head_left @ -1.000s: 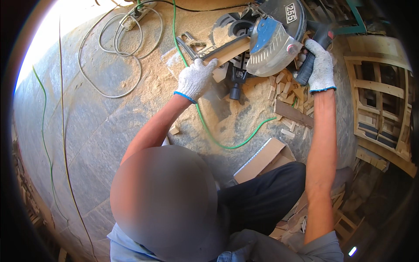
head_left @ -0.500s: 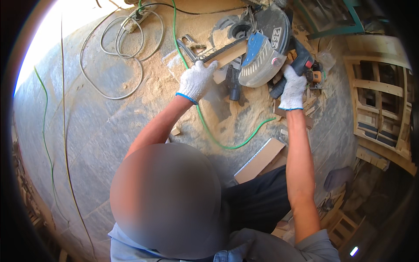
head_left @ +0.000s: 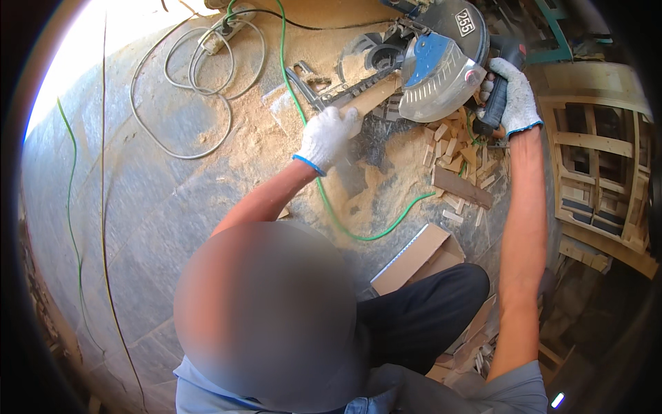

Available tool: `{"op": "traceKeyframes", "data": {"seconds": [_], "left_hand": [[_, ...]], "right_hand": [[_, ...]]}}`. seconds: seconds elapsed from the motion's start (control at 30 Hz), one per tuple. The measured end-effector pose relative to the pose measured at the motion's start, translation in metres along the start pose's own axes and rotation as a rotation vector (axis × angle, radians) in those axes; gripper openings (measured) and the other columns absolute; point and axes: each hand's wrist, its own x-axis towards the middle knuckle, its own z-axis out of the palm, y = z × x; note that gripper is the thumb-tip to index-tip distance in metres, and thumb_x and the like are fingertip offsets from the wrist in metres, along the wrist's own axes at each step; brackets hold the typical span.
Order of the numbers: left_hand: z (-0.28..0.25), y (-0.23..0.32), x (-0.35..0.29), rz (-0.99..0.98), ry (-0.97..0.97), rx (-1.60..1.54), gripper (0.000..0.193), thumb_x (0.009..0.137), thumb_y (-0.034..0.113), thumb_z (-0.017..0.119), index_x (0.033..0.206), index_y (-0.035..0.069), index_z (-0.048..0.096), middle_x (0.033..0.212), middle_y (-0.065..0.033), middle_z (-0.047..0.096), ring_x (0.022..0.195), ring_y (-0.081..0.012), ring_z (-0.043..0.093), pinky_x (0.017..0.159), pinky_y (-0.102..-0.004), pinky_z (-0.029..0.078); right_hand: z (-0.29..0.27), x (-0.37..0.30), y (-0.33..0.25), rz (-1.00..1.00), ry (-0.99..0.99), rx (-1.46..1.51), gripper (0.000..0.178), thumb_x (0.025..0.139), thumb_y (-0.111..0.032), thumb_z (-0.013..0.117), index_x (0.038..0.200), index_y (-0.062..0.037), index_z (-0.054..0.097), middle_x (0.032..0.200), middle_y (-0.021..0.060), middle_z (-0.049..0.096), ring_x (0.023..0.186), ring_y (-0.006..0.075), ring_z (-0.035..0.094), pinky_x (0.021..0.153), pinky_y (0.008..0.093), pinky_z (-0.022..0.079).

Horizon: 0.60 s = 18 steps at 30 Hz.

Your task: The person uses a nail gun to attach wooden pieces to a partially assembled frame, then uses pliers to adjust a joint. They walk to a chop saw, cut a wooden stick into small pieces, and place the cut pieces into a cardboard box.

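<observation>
My left hand [head_left: 327,138], in a white knit glove with a blue cuff, is closed on the near end of a light wooden board [head_left: 376,96]. The board lies along the fence [head_left: 348,93] of a miter saw, and its far end passes beside the blade guard. My right hand [head_left: 516,100], gloved alike, wraps round the black handle [head_left: 496,100] of the saw. The saw head [head_left: 441,72] carries a blue and clear slotted guard, which hides the blade. Whether the blade touches the board cannot be seen.
Wood offcuts [head_left: 452,148] and sawdust [head_left: 262,131] cover the floor around the saw. A green cord [head_left: 324,200] runs under my left wrist. A coiled grey cable [head_left: 224,124] lies at the far left. Cardboard [head_left: 414,255] is by my knee, wooden frames [head_left: 596,172] at the right.
My right hand and the saw head have moved right and away from me, uncovering more offcuts. My left hand has shifted slightly right and nearer, still on the board.
</observation>
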Motion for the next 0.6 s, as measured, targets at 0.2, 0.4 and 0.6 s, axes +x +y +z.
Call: {"op": "traceKeyframes", "data": {"seconds": [0.2,0.4,0.6], "left_hand": [[-0.031,-0.008,-0.023,0.248,0.062,0.016,0.048,0.093,0.009,0.064,0.141,0.02,0.062,0.101,-0.0176,0.062,0.085,-0.039,0.068,0.072,-0.0498,0.056],[-0.039,-0.019,-0.038,0.059,0.055,-0.083,0.044,0.094,0.016,0.069,0.137,0.022,0.064,0.105,-0.0179,0.063,0.088,-0.04,0.07,0.07,-0.0507,0.057],[-0.021,-0.007,-0.03,0.018,0.158,-0.169,0.04,0.096,0.018,0.067,0.136,0.02,0.063,0.105,-0.019,0.062,0.086,-0.0414,0.069,0.07,-0.0509,0.057]], "right_hand": [[-0.009,0.01,-0.002,-0.052,-0.021,-0.032,0.021,0.094,-0.029,0.073,0.087,-0.0141,0.06,0.067,0.0005,0.058,0.056,0.0161,0.058,0.051,0.0331,0.05],[-0.012,0.012,-0.001,-0.029,0.005,0.002,0.023,0.093,-0.03,0.074,0.085,-0.0141,0.06,0.065,0.0024,0.059,0.052,0.0168,0.057,0.051,0.033,0.05],[-0.003,0.005,-0.003,-0.038,-0.01,-0.016,0.021,0.094,-0.028,0.073,0.087,-0.0129,0.06,0.067,0.0027,0.059,0.055,0.0174,0.057,0.052,0.0335,0.051]]}}
